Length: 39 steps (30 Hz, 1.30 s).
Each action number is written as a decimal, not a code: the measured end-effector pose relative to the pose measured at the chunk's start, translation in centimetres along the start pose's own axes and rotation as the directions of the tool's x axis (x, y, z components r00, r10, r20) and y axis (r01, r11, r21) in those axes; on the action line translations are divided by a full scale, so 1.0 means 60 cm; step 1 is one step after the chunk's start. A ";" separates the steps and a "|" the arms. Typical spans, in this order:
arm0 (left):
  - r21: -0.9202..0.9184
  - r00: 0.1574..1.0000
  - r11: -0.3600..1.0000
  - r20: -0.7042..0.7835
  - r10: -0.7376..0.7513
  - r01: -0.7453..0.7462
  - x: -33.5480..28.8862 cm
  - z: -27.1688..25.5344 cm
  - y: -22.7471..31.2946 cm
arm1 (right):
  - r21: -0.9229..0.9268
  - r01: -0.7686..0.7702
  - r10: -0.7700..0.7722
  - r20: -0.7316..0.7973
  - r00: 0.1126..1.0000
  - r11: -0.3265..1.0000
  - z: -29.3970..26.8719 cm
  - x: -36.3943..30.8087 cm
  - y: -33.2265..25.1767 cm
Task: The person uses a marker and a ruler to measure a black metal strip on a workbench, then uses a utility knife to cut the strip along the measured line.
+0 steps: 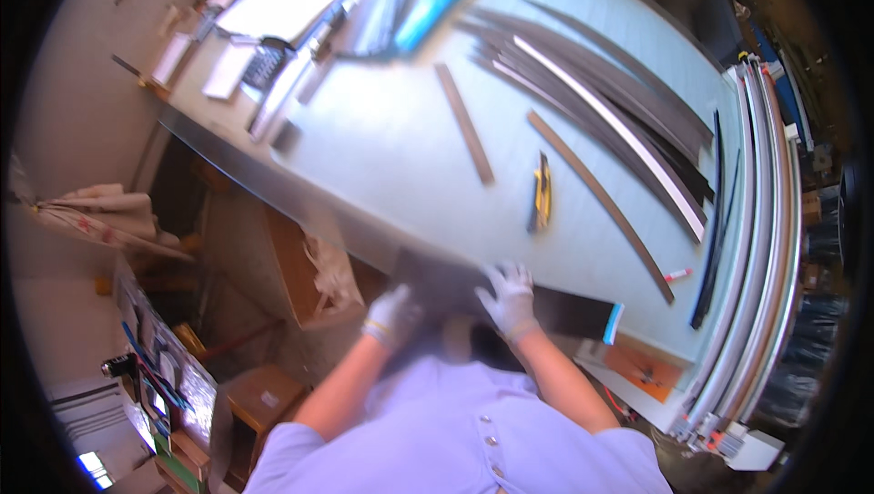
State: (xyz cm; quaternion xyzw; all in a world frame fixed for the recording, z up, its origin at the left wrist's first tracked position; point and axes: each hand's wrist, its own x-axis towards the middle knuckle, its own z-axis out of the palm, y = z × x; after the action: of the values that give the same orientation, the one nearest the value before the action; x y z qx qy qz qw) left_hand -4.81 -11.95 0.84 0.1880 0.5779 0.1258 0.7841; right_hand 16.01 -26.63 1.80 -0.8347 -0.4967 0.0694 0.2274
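A long dark panel (564,308) with a light-blue strip at its right end lies along the near table edge, in front of my body. Its left part is blurred. My left hand (393,315), in a white glove, is closed at the panel's left edge, with the fingertips smeared. On the panel's far edge rests my gloved right hand (508,297), fingers spread and flat. A yellow-and-black utility knife (543,193) lies on the table beyond the right hand.
Brown strips (464,125) and a bundle of dark strips (601,84) lie farther back on the glass-like tabletop (382,157). A red-and-white marker (678,275) is at the right. Long metal rails (760,221) border that side. Papers (282,2) cover the far left.
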 end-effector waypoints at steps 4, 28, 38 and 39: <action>0.241 0.997 0.970 0.072 0.015 -0.032 0.037 -0.034 -0.019 | 0.073 0.009 -0.010 0.012 1.000 0.997 -0.013 0.002 -0.013; 0.755 0.708 0.159 0.490 0.509 -0.637 0.061 0.151 0.115 | 0.932 0.359 0.538 -0.275 0.797 -0.054 -0.413 0.243 -0.098; 0.616 0.759 0.510 0.640 0.120 -0.600 0.075 0.174 0.148 | 0.914 0.311 0.742 -0.016 0.670 -0.261 -0.322 0.029 0.034; 0.615 0.727 0.492 0.685 0.056 -0.617 0.075 0.178 0.132 | 0.921 0.308 0.792 0.002 0.611 -0.240 -0.320 0.026 0.025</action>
State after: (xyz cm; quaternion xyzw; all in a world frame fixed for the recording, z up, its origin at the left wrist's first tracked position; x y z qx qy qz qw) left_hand 6.88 -4.55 3.24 0.6705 0.2461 -0.0579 0.6975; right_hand 24.53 -31.86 18.33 -0.3900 0.0935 0.1552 0.9028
